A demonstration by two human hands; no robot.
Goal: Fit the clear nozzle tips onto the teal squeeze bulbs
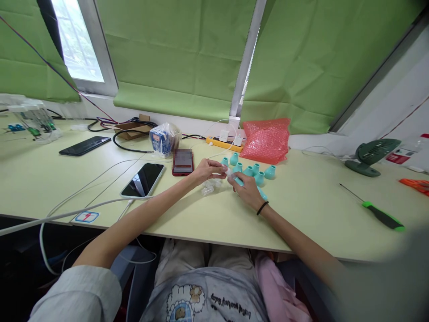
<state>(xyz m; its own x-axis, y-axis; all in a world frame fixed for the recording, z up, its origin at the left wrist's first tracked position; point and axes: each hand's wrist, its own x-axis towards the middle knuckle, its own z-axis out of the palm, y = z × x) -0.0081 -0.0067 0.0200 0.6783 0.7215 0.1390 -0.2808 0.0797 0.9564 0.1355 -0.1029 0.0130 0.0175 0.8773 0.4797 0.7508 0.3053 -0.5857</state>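
Note:
My left hand (210, 171) pinches a small clear plastic piece (229, 172) at the middle of the table. Close beside it on the right, my right hand (244, 187) is wrapped round a teal piece (238, 181), and its fingertips meet the clear piece. Another teal part (262, 193) shows at the right side of that hand. Several teal bottle-shaped pieces (248, 171) stand just beyond my hands. Under my left hand lie several clear plastic pieces (208, 189).
Two phones, one white-edged (142, 180) and one red-cased (182, 162), lie left of my hands. A red bubble-wrap bag (267, 141) and a yellow power strip (224, 143) are behind. Rightward are a screwdriver (382, 215) and green fan (372, 154). Cables cross the left side.

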